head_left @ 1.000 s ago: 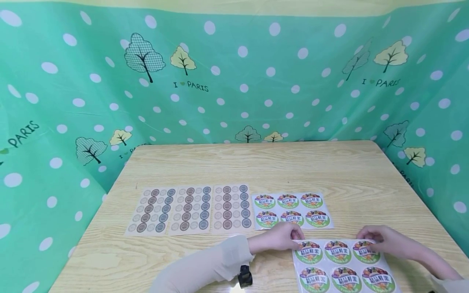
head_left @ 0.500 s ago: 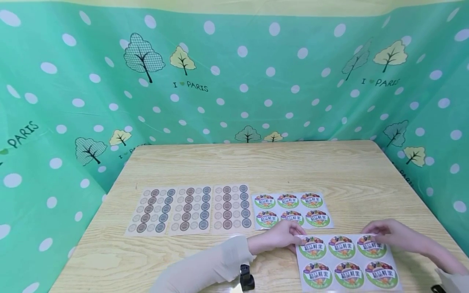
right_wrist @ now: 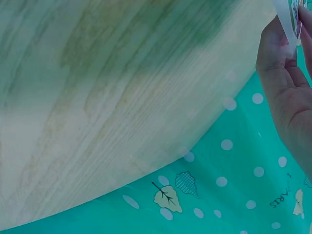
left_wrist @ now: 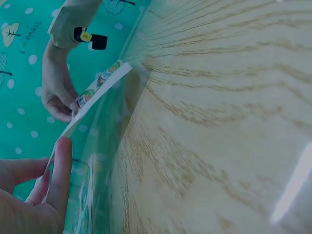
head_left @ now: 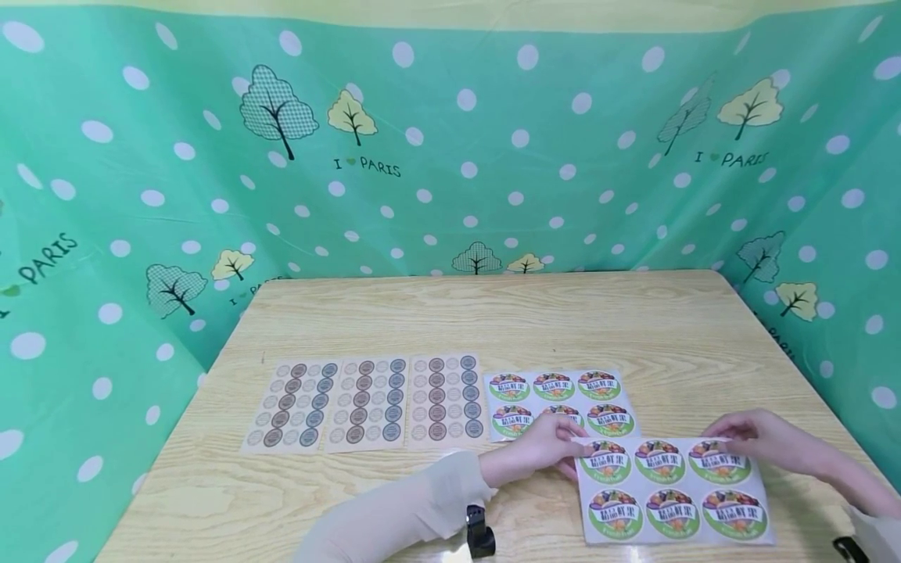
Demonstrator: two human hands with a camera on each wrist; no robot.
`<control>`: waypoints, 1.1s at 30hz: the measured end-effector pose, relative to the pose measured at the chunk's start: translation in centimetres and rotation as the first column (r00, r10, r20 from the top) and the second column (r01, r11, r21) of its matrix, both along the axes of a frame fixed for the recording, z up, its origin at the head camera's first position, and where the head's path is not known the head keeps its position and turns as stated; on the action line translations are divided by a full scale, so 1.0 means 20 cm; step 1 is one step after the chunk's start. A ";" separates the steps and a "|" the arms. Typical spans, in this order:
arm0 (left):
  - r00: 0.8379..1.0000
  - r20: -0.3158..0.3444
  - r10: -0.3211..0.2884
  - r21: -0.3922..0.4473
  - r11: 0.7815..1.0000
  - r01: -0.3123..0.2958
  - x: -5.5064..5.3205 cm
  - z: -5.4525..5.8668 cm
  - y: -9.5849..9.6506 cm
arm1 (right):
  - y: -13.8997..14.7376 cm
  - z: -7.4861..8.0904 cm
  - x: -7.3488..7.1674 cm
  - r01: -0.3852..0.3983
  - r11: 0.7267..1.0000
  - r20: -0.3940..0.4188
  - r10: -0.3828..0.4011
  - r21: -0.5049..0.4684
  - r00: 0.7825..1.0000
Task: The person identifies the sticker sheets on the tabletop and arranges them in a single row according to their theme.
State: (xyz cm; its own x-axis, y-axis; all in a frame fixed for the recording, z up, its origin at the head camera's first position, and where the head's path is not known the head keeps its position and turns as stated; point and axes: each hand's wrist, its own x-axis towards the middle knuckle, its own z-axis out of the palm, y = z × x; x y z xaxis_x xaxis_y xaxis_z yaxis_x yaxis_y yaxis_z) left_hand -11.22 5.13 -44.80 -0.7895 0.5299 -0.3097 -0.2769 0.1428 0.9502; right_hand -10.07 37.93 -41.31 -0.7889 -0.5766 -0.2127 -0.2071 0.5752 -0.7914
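Between both hands is a white sticker sheet with six round fruit labels, seen edge-on in the left wrist view. My left hand pinches its far left corner between thumb and fingers. At the far right corner my right hand pinches it the same way; the right wrist view shows that hand at its upper right edge. Just beyond lies a matching fruit sticker sheet on the table, partly covered by my left hand.
Three beige sheets of small round stickers lie side by side on the wooden table: a left one, a middle one and a right one. A green dotted curtain surrounds the table's back and sides.
Both hands have moved the held sticker sheet away from the body and slightly right, so its near edge is now in view. The sheets lying on the table have stayed put.
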 end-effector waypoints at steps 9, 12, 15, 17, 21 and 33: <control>0.997 0.033 0.066 0.041 0.997 -0.067 -0.02 0.01 0.03 | 0.02 0.04 -0.01 0.081 0.988 -0.148 -0.062 0.128 0.987; 0.994 0.059 0.088 0.061 0.994 -0.092 -0.02 0.03 0.04 | 0.03 0.07 -0.02 0.098 0.984 -0.164 -0.073 0.152 0.984; 0.991 0.076 0.112 0.067 0.991 -0.117 -0.03 0.04 0.05 | 0.03 0.09 -0.03 0.116 0.978 -0.148 -0.090 0.173 0.985; 0.988 0.083 0.128 0.063 0.989 -0.133 -0.04 0.04 0.06 | 0.03 0.10 -0.04 0.133 0.972 -0.137 -0.107 0.195 0.985; 0.984 0.096 0.153 0.073 0.984 -0.160 -0.05 0.05 0.08 | 0.06 0.12 -0.05 0.136 0.972 -0.160 -0.106 0.190 0.981; 0.980 0.100 0.172 0.104 0.978 -0.182 -0.10 0.07 0.15 | 0.09 0.14 -0.08 0.253 0.929 -0.254 -0.185 0.268 0.949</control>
